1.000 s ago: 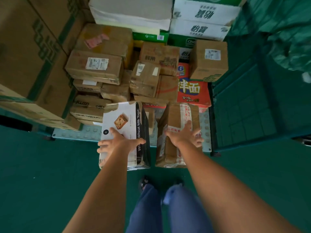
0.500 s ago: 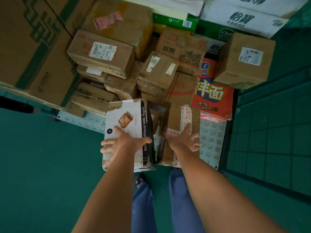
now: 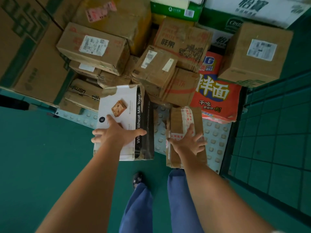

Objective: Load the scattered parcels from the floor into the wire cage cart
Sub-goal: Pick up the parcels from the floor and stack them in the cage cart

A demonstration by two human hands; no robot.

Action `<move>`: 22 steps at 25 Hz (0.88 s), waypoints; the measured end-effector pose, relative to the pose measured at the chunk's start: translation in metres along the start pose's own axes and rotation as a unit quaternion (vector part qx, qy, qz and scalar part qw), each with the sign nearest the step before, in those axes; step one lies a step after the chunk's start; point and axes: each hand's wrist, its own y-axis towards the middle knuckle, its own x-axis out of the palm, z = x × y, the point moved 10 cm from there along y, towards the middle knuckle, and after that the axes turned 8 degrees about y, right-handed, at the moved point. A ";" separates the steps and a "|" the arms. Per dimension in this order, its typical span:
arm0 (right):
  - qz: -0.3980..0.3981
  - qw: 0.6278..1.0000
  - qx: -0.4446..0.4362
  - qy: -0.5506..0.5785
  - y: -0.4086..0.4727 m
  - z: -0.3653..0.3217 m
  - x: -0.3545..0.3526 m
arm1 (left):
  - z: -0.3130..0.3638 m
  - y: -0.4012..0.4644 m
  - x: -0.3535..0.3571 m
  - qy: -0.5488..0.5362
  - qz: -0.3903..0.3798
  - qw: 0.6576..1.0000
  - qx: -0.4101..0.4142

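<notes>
Both parcels sit at the near edge of the cart's studded floor (image 3: 217,142). The left hand (image 3: 116,134) lies spread on the white toast box (image 3: 124,105); the right hand (image 3: 188,142) lies spread on the taped brown parcel (image 3: 183,118). Stiff cardboard, probably light; better held by the side edges than the slick tops.

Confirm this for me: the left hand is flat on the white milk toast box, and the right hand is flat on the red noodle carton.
Not quite. In the head view the left hand is indeed flat on the white milk toast box, but the right hand lies on a taped brown parcel. The red noodle carton sits beyond it, untouched.
</notes>
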 end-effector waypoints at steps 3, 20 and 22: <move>-0.009 1.000 0.004 0.017 0.012 0.013 0.017 | 0.008 0.001 0.015 0.001 0.001 1.000 -0.007; -0.001 0.995 -0.061 -0.081 0.034 0.021 0.040 | 0.020 0.014 0.040 0.014 0.005 0.999 -0.029; -0.001 0.998 -0.032 -0.050 0.040 0.022 0.046 | 0.019 0.017 0.042 0.030 0.006 0.999 -0.027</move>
